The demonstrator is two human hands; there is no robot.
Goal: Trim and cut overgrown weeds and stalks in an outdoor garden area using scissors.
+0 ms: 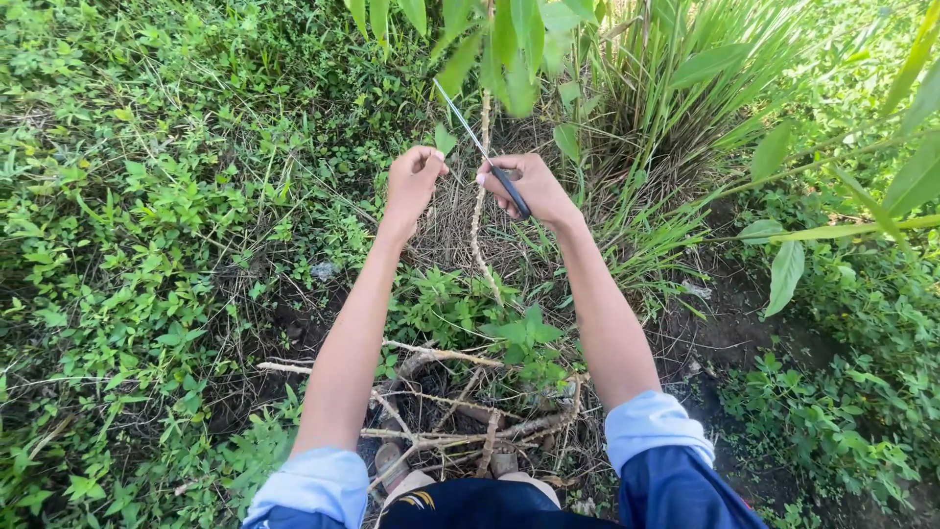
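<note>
Both arms stretched forward, left hand (pixel 412 181) fisted, right hand (pixel 529 188) clenched

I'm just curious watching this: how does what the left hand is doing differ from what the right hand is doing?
The right hand grips a dark-handled knife whose thin blade points up and away, while the left hand carries no tool. The left hand is closed in a loose fist; whether it grips anything I cannot tell. The right hand sits beside the pale knobbly stem, the left a little apart from it. Both are raised at the same height on outstretched arms.
</note>
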